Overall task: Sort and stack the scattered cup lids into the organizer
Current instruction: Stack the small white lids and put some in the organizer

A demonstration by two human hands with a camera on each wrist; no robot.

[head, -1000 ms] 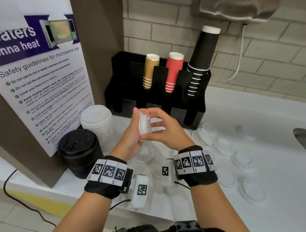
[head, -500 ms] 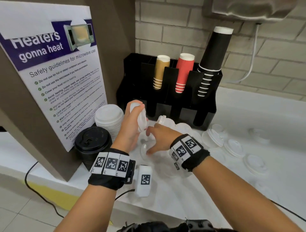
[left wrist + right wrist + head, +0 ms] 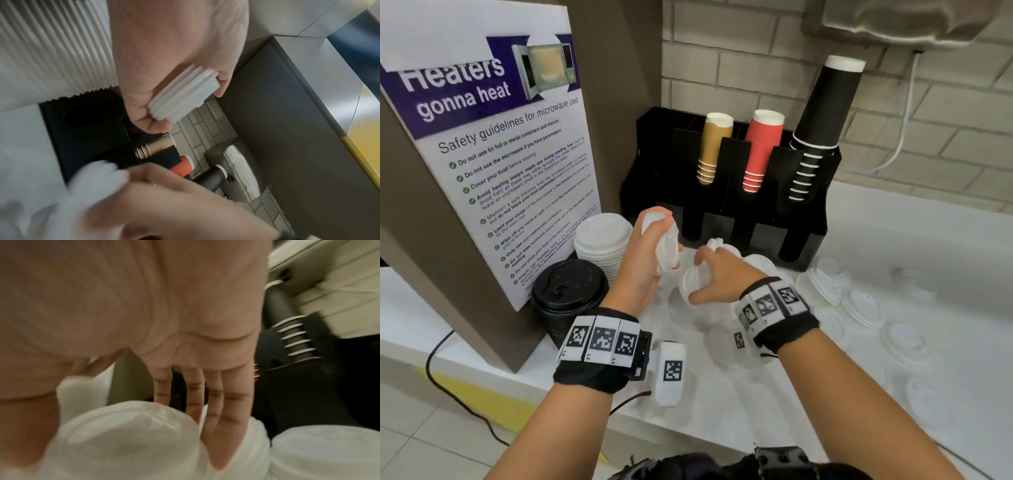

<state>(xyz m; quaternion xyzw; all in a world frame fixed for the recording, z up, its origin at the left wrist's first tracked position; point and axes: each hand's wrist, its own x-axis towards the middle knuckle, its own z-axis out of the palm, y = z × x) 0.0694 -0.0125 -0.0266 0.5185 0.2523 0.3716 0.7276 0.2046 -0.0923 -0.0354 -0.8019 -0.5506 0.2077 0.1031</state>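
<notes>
My left hand (image 3: 665, 237) is raised in front of the black organizer (image 3: 804, 219) and grips a small stack of white lids (image 3: 183, 97) on edge between thumb and fingers. Just to its right and lower, my right hand (image 3: 697, 279) reaches down to the counter. It pinches a single white lid (image 3: 688, 286) between thumb and fingers, and that lid is tilted up. The same lid (image 3: 131, 434) appears blurred under the fingers (image 3: 224, 421) in the right wrist view. More white lids (image 3: 863, 305) lie scattered on the white counter to the right.
A tall stack of white lids (image 3: 602, 243) and a stack of black lids (image 3: 568, 291) stand left of my hands, against a brown panel with a microwave poster (image 3: 493, 164). The organizer holds tan, red and black cup stacks (image 3: 760, 150). The counter's front edge (image 3: 619, 414) is close below my wrists.
My right hand left the stack held by my left hand, dropped to the counter and closed on a loose lid. The left hand stays raised with its stack.
</notes>
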